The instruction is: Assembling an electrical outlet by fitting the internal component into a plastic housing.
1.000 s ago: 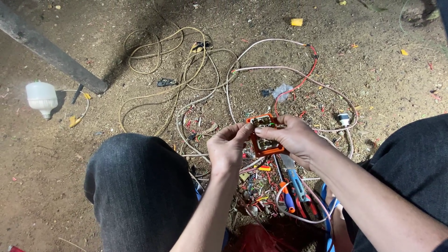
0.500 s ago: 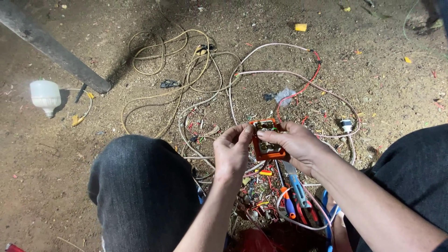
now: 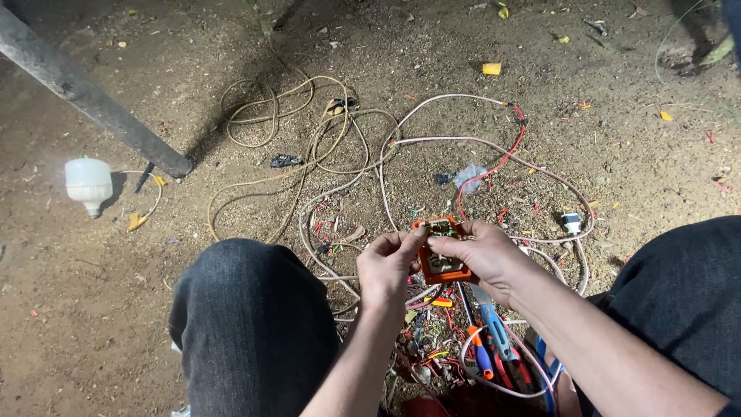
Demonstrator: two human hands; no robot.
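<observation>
Switch box (image 3: 440,259) between both hands, above knees; cables (image 3: 324,147) behind it; bulb (image 3: 89,184) far left; tools (image 3: 494,340) beneath

I see a white bulb (image 3: 89,184) lying on the dirt floor (image 3: 62,309), far left of the hand, beside a dark pole (image 3: 93,100). Tan cable coils (image 3: 285,116) lie beyond it, and a yellow scrap (image 3: 492,69) farther up.

A small orange rectangular electrical box (image 3: 440,259) is held between both hands above a dirt floor, between the person's knees. Its open face is turned upward, and pale fittings and metal contacts can be seen inside the orange frame. Its right side is covered by fingers; its upper edge and left side are exposed.
</observation>
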